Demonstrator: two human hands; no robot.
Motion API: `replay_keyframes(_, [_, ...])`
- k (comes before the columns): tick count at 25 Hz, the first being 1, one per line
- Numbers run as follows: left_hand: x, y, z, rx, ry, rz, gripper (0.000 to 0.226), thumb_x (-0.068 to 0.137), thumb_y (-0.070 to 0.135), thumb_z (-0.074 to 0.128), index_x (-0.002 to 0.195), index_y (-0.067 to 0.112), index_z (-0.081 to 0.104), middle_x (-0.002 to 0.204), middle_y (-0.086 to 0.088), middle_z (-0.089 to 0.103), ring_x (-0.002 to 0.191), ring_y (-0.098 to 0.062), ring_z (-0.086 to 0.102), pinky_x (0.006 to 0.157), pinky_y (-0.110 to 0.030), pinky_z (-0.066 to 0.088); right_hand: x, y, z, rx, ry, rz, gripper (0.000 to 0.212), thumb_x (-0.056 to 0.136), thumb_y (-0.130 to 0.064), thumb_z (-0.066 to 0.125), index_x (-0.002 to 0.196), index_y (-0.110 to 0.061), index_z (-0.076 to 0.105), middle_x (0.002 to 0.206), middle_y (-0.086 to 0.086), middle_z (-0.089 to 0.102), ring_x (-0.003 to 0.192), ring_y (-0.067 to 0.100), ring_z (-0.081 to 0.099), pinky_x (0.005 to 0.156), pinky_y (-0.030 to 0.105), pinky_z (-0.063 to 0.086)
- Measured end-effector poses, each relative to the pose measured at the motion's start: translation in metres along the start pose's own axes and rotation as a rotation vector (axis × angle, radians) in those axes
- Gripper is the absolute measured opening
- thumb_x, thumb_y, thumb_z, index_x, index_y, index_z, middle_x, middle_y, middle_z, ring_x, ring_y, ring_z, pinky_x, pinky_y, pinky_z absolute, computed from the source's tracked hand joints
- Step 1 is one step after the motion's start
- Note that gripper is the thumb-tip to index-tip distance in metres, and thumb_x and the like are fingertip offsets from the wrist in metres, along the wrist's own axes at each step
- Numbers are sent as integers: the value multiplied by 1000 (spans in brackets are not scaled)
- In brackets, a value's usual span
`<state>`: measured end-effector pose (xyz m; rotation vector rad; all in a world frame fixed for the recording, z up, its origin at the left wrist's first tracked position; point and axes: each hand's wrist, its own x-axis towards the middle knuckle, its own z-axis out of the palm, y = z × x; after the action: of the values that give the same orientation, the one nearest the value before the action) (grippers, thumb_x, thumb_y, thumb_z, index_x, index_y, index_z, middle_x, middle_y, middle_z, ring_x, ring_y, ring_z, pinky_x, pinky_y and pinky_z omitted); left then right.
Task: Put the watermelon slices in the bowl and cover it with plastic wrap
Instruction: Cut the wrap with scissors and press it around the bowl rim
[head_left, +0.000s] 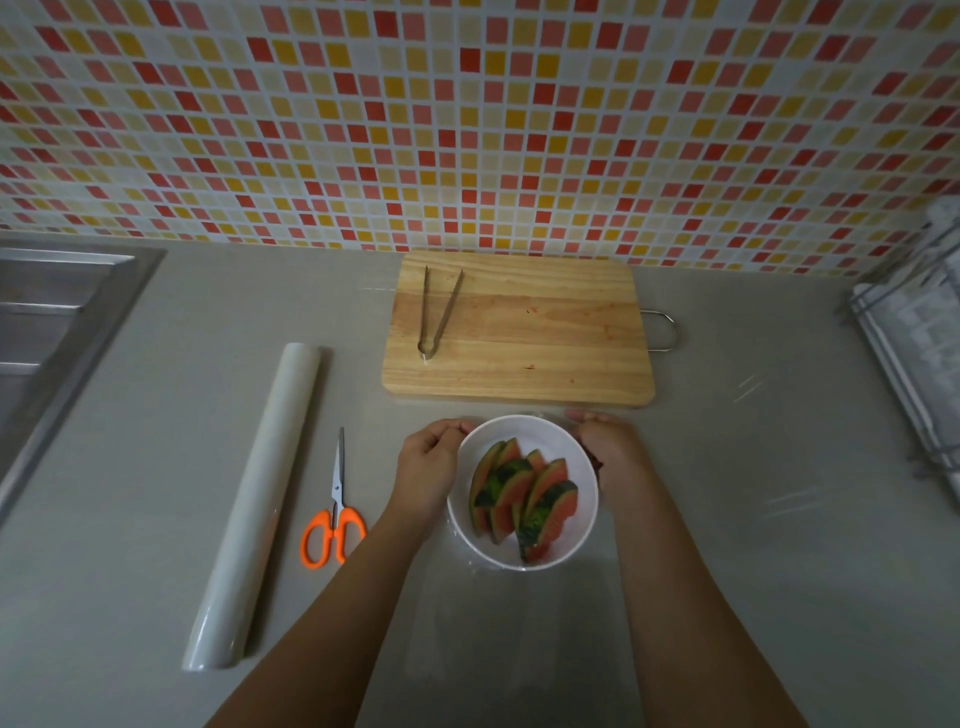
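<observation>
A white bowl (582, 530) stands on the grey counter in front of me, holding several watermelon slices (522, 499) with red flesh and green rind. A thin clear sheet of plastic wrap (753, 387) shows only as faint glints around the bowl; I cannot tell whether it lies over or under the bowl. My left hand (428, 462) is at the bowl's left rim, fingers curled and pinching there, apparently on the wrap. My right hand (605, 441) curls round the bowl's far right side. The roll of plastic wrap (260, 499) lies to the left.
Orange-handled scissors (335, 519) lie between the roll and the bowl. A wooden cutting board (545, 338) with metal tongs (439, 312) on it sits behind the bowl against the tiled wall. A steel sink (57, 322) is at far left, a wire rack (914, 353) at far right.
</observation>
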<state>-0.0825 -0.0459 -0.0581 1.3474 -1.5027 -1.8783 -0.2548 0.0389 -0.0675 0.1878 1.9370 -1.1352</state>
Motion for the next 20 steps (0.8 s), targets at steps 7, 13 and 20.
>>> replay_keyframes(7, [1, -6, 1, 38, 25, 24, 32, 86, 9, 47, 74, 15, 76, 87, -2, 75, 85, -28, 69, 75, -43, 58, -3, 2, -35, -426, 462, -219, 51, 94, -43, 39, 98, -1, 67, 101, 24, 67, 95, 38, 61, 78, 35, 42])
replay_keyframes(13, [2, -8, 1, 54, 37, 31, 30, 88, 9, 47, 78, 11, 75, 90, -6, 74, 89, -32, 68, 80, -49, 57, -36, 25, -19, 105, -280, -817, 60, 79, -77, 26, 109, -41, 64, 130, -6, 58, 127, 12, 47, 106, 29, 34])
replay_keyframes(20, [1, -8, 7, 18, 83, -8, 32, 87, 10, 45, 78, 13, 75, 90, -8, 74, 89, -32, 67, 82, -52, 56, -43, 39, 1, 256, -350, -390, 79, 69, -80, 15, 103, -29, 66, 110, 15, 68, 98, 26, 66, 87, 42, 52])
